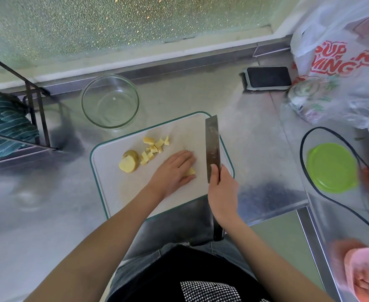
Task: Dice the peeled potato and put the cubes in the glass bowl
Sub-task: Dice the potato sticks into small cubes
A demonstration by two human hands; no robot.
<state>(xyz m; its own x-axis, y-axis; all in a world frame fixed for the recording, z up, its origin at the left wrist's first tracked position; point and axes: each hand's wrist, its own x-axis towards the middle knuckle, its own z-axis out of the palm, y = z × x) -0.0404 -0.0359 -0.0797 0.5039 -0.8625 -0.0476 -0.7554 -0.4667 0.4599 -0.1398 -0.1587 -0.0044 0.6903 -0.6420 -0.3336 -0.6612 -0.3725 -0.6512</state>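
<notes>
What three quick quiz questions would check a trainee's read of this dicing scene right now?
1. True or false: the glass bowl already holds most of the potato cubes.
2. Which hand holds the cleaver?
A. left hand
B. right hand
C. neither
3. Fill in: the left hand rests flat over a potato piece on the ____.

Key
1. False: the cubes lie on the cutting board; the bowl shows only a tiny speck.
2. B: the right hand grips it, blade pointing away from the person.
3. cutting board. An uncut potato chunk lies left of the cubes.
</notes>
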